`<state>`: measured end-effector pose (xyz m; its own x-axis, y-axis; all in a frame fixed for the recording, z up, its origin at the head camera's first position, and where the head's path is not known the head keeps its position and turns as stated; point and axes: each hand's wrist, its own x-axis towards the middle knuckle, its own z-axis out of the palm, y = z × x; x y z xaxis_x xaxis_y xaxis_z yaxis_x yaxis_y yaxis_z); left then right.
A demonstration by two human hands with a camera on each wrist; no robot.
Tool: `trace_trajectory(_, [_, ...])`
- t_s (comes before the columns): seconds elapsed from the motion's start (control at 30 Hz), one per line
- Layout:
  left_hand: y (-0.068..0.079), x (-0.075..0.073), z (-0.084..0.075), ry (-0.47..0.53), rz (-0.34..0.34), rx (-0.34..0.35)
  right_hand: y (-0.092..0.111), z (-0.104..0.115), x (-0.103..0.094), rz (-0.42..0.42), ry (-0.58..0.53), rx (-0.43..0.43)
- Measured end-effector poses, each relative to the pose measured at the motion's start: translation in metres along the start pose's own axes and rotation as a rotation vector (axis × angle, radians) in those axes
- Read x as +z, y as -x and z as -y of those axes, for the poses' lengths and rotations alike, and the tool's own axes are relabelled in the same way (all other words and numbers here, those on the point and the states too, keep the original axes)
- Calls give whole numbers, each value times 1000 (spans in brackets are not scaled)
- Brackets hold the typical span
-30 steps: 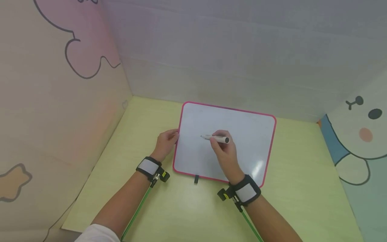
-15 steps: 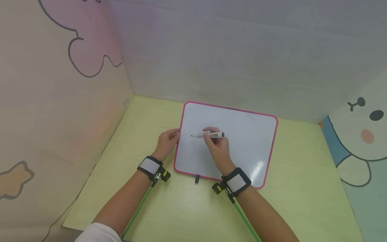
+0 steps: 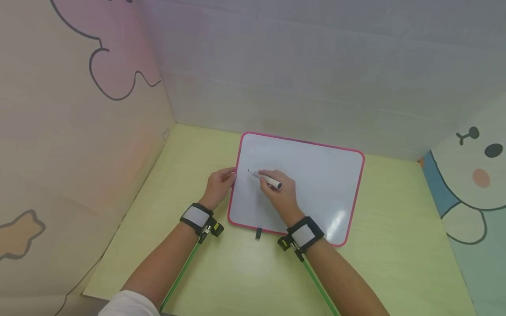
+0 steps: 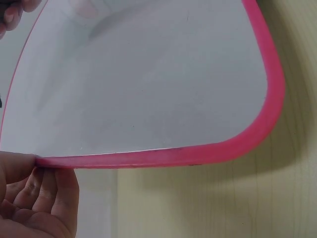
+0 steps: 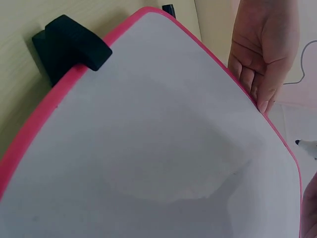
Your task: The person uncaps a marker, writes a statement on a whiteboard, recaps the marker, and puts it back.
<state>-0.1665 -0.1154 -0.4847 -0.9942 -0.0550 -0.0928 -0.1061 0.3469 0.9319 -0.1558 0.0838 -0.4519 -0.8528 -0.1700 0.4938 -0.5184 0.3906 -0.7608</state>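
Observation:
A whiteboard (image 3: 312,188) with a pink rim stands raised off the table, as its shadow in the left wrist view suggests. My left hand (image 3: 218,186) grips its left edge, thumb at the rim and fingers curled behind, as the left wrist view (image 4: 37,198) shows too. Over the board's left half, my right hand (image 3: 281,193) pinches a white marker (image 3: 269,179) with a black end. Its dark tip points up and left toward the left rim; whether it touches the surface I cannot tell. In the right wrist view only the marker's tip end (image 5: 308,147) shows.
A black clip-like foot (image 3: 258,233) sits on the board's lower edge, larger in the right wrist view (image 5: 74,47). The pale wooden table (image 3: 399,219) extends around the board. Printed cloth walls (image 3: 300,79) stand behind and at both sides.
My right hand has moved left across the board with the marker, whose tip has swung up and left. My left hand stays on the board's edge.

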Motion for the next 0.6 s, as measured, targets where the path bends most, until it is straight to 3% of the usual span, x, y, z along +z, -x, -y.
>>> trace_trajectory(0.6, [-2,3,5,6,-10,13,-16,-2,8,41,23,84])
